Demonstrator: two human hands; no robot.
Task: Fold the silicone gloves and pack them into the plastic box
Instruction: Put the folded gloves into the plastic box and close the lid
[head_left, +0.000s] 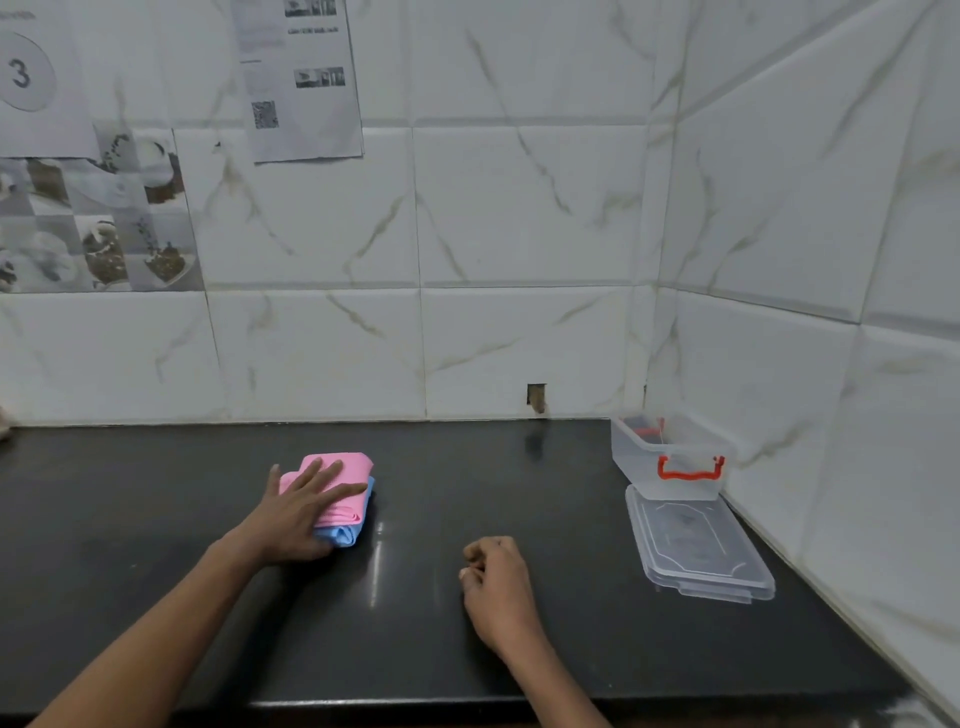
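A black counter (467, 649) runs along a white tiled wall (519, 234). At its right end a clear lid (696, 545) lies flat, just in front of the open plastic box (670, 457) with its red handle. Well to the left, a folded pink glove (343, 467) lies on top of a folded blue glove (345, 535). The left hand (301, 514) presses flat on the pink one, fingers straight and spread. The right hand (496, 577) is near the counter's middle, fingers curled in, holding nothing.
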